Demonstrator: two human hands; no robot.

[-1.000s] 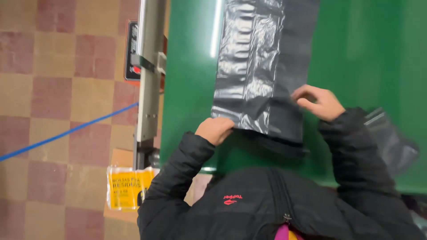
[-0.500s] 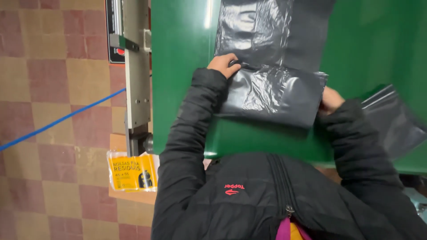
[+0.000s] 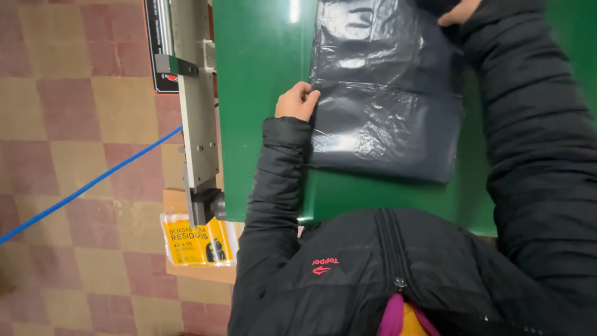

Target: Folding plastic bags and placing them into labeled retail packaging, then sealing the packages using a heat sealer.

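Observation:
A dark grey plastic bag (image 3: 385, 124) lies on the green table (image 3: 261, 74), its near part folded over itself along a crease. My left hand (image 3: 297, 101) pinches the bag's left edge at that crease. My right hand (image 3: 459, 10) reaches across to the bag's far right part at the top of the view. Only a bit of that hand shows, so its fingers are hidden. Both arms are in black padded jacket sleeves.
A metal rail with a bracket (image 3: 196, 106) runs along the table's left edge. A yellow packet (image 3: 198, 239) lies on a cardboard box below it. A blue line (image 3: 87, 186) crosses the checkered floor tiles at the left.
The bag's near end now lies folded over. My right hand has moved from the near right corner up to the far part of the bag. My left hand stays on the left edge.

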